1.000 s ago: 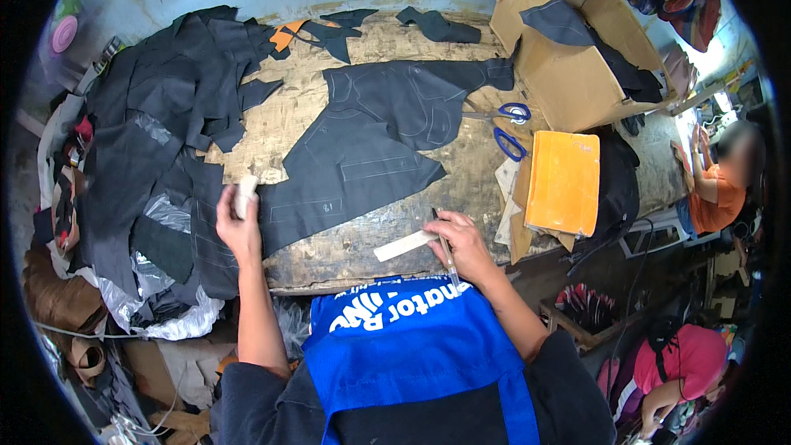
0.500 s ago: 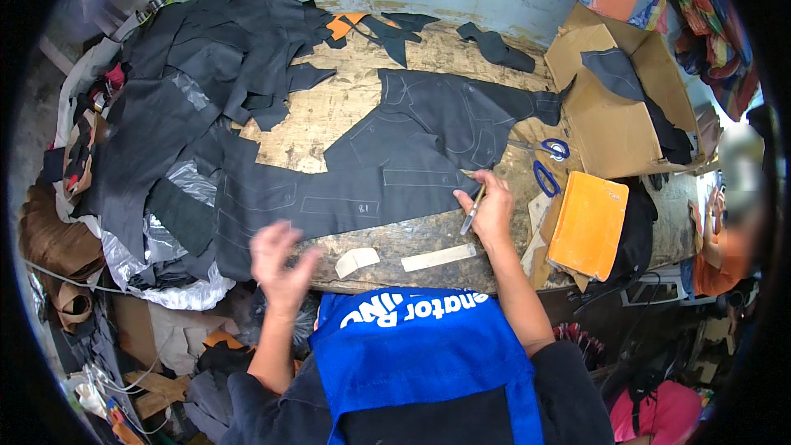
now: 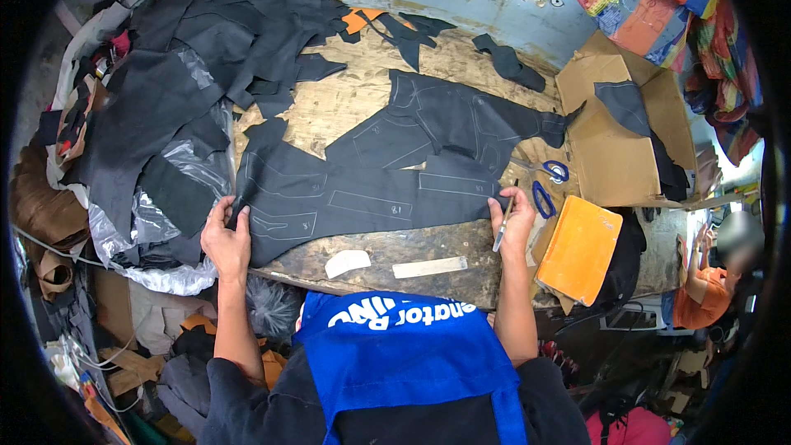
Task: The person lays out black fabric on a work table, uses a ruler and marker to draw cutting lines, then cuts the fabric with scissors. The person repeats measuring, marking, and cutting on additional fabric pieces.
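A black leather-like sheet [image 3: 362, 189] with outlined shapes drawn in pale lines lies across the workbench in front of me. My left hand [image 3: 227, 237] pinches its left edge between thumb and fingers. At its right end, my right hand [image 3: 514, 227] grips the other edge and also holds a slim pen [image 3: 503, 227], tip up. Beyond the sheet rests a second marked black piece [image 3: 453, 115]. Two pale pattern pieces, one short and curved [image 3: 348, 263] and one a long strip [image 3: 429, 267], lie nearer me on the wood.
Blue-handled scissors [image 3: 544, 198] and an orange book [image 3: 580, 250] sit to the right. Behind them stands an open cardboard box [image 3: 610, 136] with black scraps. Black sheets [image 3: 222, 41] pile up at the left, some on clear plastic. Another person [image 3: 704, 292] is at far right.
My left hand has moved left and closed on the sheet's left edge. The sheet has shifted right, its left end now apart from the pile. My right hand has taken its right edge.
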Demonstrator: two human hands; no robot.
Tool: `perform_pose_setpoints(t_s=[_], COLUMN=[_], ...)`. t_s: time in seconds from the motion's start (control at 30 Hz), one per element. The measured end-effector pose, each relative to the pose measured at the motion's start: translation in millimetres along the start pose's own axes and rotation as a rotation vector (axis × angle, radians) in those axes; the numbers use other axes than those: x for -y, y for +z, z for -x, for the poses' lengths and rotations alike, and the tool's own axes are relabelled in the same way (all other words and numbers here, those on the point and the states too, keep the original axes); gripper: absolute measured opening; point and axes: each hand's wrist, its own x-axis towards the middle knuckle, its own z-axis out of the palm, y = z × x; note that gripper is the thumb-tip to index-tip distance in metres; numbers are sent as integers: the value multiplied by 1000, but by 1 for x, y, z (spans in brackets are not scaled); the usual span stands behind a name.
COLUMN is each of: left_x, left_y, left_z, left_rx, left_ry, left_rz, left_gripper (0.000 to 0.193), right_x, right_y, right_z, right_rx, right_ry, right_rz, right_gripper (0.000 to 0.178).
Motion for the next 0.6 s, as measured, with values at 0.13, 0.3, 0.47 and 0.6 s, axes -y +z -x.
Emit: perform_pose_setpoints(t_s=[0.13, 0.3, 0.47, 0.6], left_x=[-1, 1, 4, 9], left_y=[10, 7, -4, -10], left_z=[-2, -15, -23, -25], left_rx=[174, 378, 318, 384], left_ry=[-88, -79, -145, -184], left_rz=[89, 95, 517, 481], left_gripper=[21, 22, 20, 29], right_x=[-7, 0, 21, 25], right_y=[-20, -20, -32, -40], right_z=[1, 3, 9, 9], right_rx=[89, 118, 68, 206], right_ry=[85, 49, 217, 287], right_rz=[193, 115, -299, -236], right_gripper=[25, 22, 19, 19])
